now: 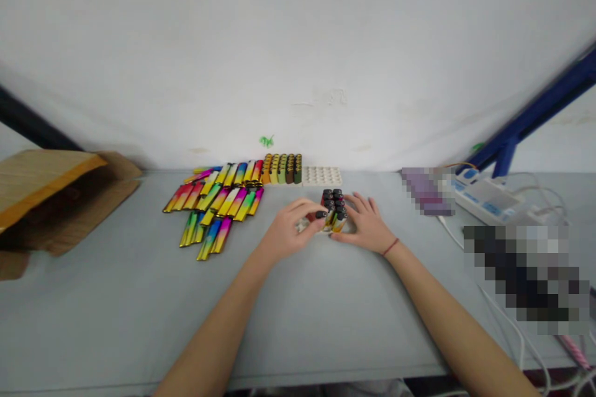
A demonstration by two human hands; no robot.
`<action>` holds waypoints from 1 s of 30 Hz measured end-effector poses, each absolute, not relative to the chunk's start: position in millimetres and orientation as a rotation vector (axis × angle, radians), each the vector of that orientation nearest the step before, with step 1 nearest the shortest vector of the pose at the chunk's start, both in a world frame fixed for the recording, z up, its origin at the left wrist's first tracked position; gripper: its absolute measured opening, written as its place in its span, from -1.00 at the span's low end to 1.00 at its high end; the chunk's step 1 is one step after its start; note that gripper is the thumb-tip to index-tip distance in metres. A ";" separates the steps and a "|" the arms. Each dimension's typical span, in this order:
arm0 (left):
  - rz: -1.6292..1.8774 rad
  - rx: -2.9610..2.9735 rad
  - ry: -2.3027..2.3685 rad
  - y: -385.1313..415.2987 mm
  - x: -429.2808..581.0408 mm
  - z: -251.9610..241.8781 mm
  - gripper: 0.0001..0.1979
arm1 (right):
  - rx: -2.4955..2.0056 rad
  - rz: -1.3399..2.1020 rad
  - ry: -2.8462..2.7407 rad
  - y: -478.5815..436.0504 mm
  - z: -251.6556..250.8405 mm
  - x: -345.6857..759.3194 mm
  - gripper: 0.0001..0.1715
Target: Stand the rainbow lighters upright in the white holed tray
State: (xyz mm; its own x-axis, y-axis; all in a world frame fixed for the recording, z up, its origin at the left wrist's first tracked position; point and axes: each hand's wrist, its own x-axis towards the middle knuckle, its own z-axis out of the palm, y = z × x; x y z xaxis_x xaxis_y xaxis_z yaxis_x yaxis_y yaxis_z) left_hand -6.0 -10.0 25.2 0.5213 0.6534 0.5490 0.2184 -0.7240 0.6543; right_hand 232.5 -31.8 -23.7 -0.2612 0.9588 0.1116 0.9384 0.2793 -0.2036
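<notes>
My left hand [291, 226] is closed, with thumb and fingertips pinching a small black-capped tube [321, 214] at the left side of an upright cluster. That cluster of black-capped tubes [333, 198] has shiny, colourful bodies and stands in a white holder [322, 232], mostly hidden by my hands. On its right side, my right hand [370, 226] rests with fingers spread, its thumb by the holder's front edge. Left of my hands lie many shiny flat sticks [228, 200] in gold, pink, green and blue, loosely piled in rows.
Against the wall stand upright rows of gold, green and brown pieces [282, 169], beside a white tray with round holes [322, 175]. An open cardboard box [60, 198] is at far left. To the right are a power strip [484, 198], cables and blurred-out items [428, 191].
</notes>
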 end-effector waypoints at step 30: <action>1.122 2.536 0.706 -8.5 -4.6 13.8 -0.89 | -1.752 0.140 -2.327 -31.2 -25.8 233.9 0.03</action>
State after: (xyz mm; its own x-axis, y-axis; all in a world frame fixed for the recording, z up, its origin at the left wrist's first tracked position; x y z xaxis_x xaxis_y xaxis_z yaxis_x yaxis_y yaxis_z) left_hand -4.6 -8.5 13.8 0.5792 0.5367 0.6136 0.3203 -0.8420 0.4341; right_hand 233.9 -31.2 -25.8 -0.2622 0.9573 0.1214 0.9359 0.2830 -0.2098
